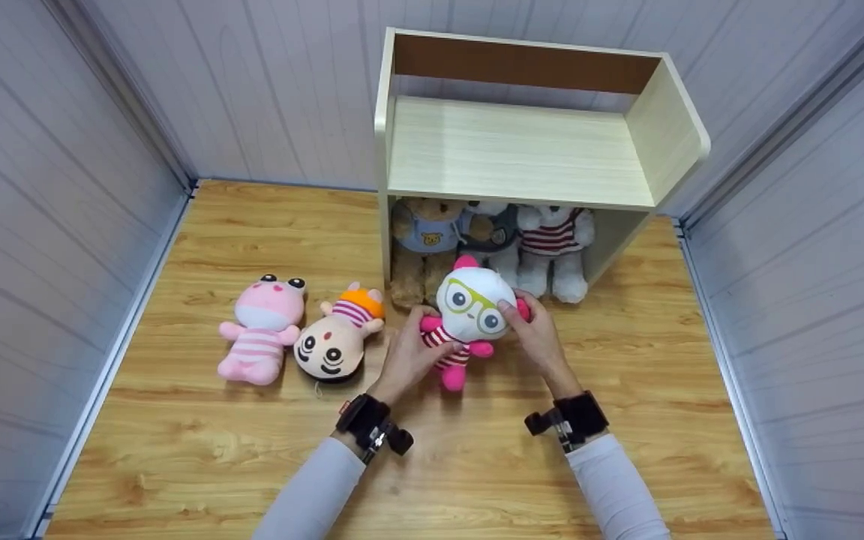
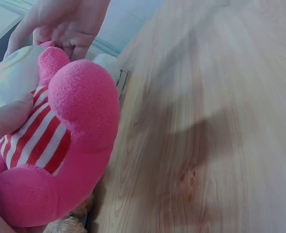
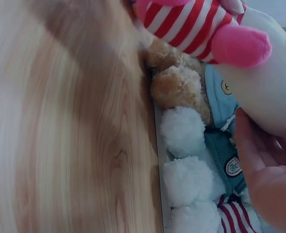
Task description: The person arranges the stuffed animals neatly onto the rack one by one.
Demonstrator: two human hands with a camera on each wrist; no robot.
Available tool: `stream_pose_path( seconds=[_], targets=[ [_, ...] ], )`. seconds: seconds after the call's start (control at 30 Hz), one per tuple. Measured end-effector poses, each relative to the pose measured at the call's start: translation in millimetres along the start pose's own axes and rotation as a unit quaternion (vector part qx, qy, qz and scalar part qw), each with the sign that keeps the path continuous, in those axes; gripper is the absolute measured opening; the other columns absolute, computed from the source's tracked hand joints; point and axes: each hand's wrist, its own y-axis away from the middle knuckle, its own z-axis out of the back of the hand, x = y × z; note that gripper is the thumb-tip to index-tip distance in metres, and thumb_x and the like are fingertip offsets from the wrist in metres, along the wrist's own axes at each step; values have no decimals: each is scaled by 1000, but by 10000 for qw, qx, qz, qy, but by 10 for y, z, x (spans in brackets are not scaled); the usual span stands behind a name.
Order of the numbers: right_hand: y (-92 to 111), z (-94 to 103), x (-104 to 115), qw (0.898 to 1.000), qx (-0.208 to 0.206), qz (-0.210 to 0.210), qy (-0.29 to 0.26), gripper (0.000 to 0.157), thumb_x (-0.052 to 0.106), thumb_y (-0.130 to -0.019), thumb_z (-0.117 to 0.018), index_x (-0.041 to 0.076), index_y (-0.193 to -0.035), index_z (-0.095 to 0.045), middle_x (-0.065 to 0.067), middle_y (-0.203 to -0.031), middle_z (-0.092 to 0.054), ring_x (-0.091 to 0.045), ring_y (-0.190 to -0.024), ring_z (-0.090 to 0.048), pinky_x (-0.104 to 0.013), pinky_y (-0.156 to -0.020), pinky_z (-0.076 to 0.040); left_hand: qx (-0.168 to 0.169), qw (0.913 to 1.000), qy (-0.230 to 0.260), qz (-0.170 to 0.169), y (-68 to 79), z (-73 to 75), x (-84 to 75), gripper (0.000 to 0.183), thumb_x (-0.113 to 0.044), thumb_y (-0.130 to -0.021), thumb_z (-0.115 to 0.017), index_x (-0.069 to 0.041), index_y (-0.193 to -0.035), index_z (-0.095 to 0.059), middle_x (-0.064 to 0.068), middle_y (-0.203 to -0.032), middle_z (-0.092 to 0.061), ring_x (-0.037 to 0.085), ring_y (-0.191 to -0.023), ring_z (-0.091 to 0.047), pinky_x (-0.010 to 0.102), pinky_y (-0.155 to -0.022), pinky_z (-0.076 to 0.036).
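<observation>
A plush panda point(image 1: 475, 304) with yellow-green glasses, pink limbs and a red-striped shirt is held between both hands, tilted, in front of the shelf. My left hand point(image 1: 411, 356) grips its striped body, thumb across the front. My right hand point(image 1: 538, 337) holds the side of its head by the pink ear, thumb on the face. In the left wrist view the pink legs point(image 2: 84, 111) hang above the floor. The right wrist view shows the white head point(image 3: 269, 73) with the fingers of my right hand point(image 3: 274, 179) under it.
A pale wooden shelf point(image 1: 514, 150) stands against the back wall. Its lower compartment holds a brown teddy bear point(image 1: 426, 240), a bear in dark clothes point(image 1: 493, 232) and a white bear in stripes point(image 1: 552, 244). Left on the floor lie a pink frog plush point(image 1: 261, 330) and an orange-capped doll point(image 1: 334, 345).
</observation>
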Motion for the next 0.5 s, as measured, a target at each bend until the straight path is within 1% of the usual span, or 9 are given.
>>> stream_pose_path(
  seconds=[0.07,0.2,0.3,0.37,0.43,0.5],
  targets=[
    [-6,6,7,9999,-67,30,-123,42,16,-100,-68,-8,-134,-61,-11,-106,-71,-14,-92,-64,-21,-82,-52,157,9998,138,24,-4,5,1,62,-30,-81,-90,-12,-129,-54,17,-126,-69,34,-115,-64,49,-100,-50],
    [-13,39,36,9994,-193,117,-254,39,15,-100,-67,-8,-132,-62,-9,-103,-71,-12,-89,-64,-21,-78,-52,429,9976,533,100,-12,35,18,71,-30,-83,-89,-12,-139,-50,19,-136,-63,36,-126,-58,53,-109,-44],
    [-18,69,61,9990,-193,196,-364,39,14,-99,-67,-7,-132,-63,-9,-102,-71,-13,-89,-65,-21,-78,-53,599,9938,927,140,-15,59,47,73,-27,-85,-87,-9,-144,-48,19,-138,-61,35,-127,-58,51,-110,-45],
    [-20,86,79,9984,-159,239,-480,40,13,-99,-67,-7,-132,-63,-9,-103,-71,-13,-89,-65,-22,-78,-54,713,9913,1094,145,-15,69,68,72,-25,-86,-86,-7,-144,-47,18,-138,-61,33,-125,-60,48,-108,-47],
    [-24,99,100,9976,-103,259,-627,41,13,-98,-67,-8,-133,-62,-10,-105,-71,-14,-91,-66,-23,-81,-54,837,9894,1184,111,-11,76,84,70,-23,-87,-85,-4,-142,-48,18,-136,-62,31,-123,-61,44,-107,-49],
    [-31,112,118,9973,-73,295,-663,41,13,-98,-67,-8,-133,-61,-11,-107,-70,-14,-93,-65,-23,-82,-54,918,9893,1134,55,-4,82,95,66,-25,-87,-85,-4,-140,-50,17,-134,-64,29,-120,-63,43,-105,-51]
  ],
)
